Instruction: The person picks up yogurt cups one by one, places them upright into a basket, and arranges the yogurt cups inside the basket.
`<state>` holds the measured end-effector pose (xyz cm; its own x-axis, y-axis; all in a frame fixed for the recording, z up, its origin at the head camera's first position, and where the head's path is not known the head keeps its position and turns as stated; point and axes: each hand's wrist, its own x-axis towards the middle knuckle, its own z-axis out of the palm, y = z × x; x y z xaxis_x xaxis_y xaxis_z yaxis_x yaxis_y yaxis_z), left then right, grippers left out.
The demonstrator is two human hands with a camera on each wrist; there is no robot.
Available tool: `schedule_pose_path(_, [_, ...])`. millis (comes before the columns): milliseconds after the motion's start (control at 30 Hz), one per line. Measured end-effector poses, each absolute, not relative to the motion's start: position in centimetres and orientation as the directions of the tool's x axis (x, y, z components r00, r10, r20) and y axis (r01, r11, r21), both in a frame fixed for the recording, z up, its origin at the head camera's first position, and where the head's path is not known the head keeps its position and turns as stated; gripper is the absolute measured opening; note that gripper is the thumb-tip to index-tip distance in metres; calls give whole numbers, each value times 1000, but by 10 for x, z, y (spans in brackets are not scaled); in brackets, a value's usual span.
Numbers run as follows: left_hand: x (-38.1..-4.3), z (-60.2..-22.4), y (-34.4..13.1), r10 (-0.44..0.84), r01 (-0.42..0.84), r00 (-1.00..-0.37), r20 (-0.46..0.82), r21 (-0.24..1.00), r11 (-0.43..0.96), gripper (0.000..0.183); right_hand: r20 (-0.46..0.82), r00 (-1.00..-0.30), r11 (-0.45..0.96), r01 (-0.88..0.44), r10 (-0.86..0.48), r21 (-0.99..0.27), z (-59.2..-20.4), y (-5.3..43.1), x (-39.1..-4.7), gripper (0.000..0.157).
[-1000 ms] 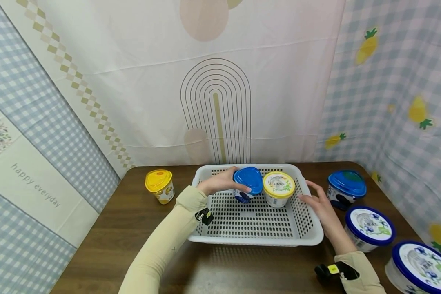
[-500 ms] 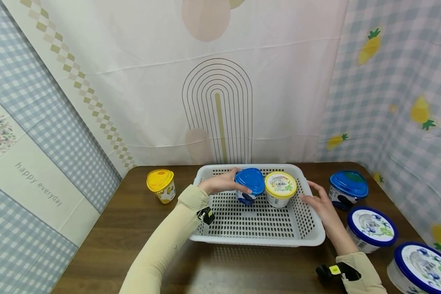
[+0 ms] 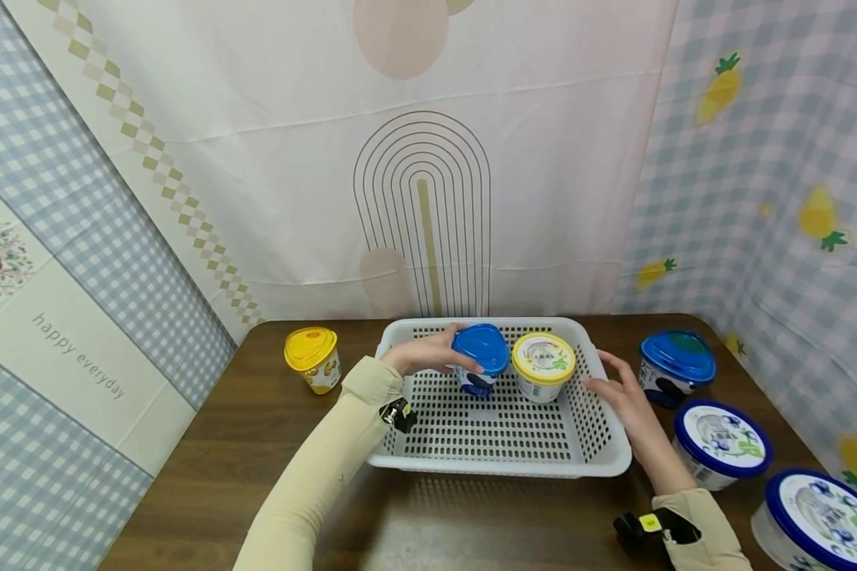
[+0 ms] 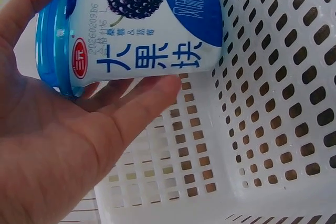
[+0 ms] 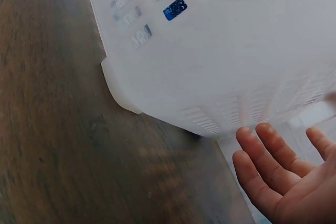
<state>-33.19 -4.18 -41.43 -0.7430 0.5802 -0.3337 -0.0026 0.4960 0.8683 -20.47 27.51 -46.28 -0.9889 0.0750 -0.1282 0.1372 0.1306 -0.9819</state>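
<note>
Inside the white perforated basket (image 3: 493,464), my left hand (image 3: 428,353) grips a yogurt cup with a blue lid (image 3: 482,347), thumb on the near side. The left wrist view shows a blackberry picture and blue lettering on the cup (image 4: 152,30); I cannot tell whether its base touches the basket floor. Just right of it stands a tub with a yellow-rimmed lid (image 3: 543,361). My right hand (image 3: 628,400) is at the basket's right rim, thumb over the edge. In the right wrist view the fingers of this hand (image 5: 289,182) are spread and loosely bent beside the basket's outer wall.
A yellow-lidded cup (image 3: 313,359) stands on the brown table (image 3: 207,484), left of the basket. To the right are a blue-lidded cup (image 3: 674,366) and two blueberry-print tubs, one farther back (image 3: 721,440) and one nearer (image 3: 821,519). A white curtain (image 3: 293,198) hangs behind.
The blue-lidded cup in my left hand shifts very slightly left, opening a small gap from the yellow-rimmed tub. My right hand keeps its place at the basket rim.
</note>
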Motion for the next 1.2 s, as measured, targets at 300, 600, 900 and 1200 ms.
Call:
schedule_pose_path(300, [-331, -412, -44, 586, -47, -719, -374, 867, 496, 112, -131, -988, 137, 140, 76, -981, -461, 277, -206, 83])
schedule_pose_path(600, [-330, -413, -38, 596, -66, -710, -374, 879, 473, 112, -118, -991, 133, 127, 68, -983, -463, 277, -204, 82])
schedule_pose_path(900, [-328, -415, -37, 605, -74, -706, -369, 887, 455, 109, -120, -990, 135, 130, 76, -982, -464, 275, -204, 82])
schedule_pose_path(1200, [-328, -417, -37, 613, -55, -709, -349, 894, 445, 106, -122, -990, 136, 130, 67, -982, -464, 276, -203, 82])
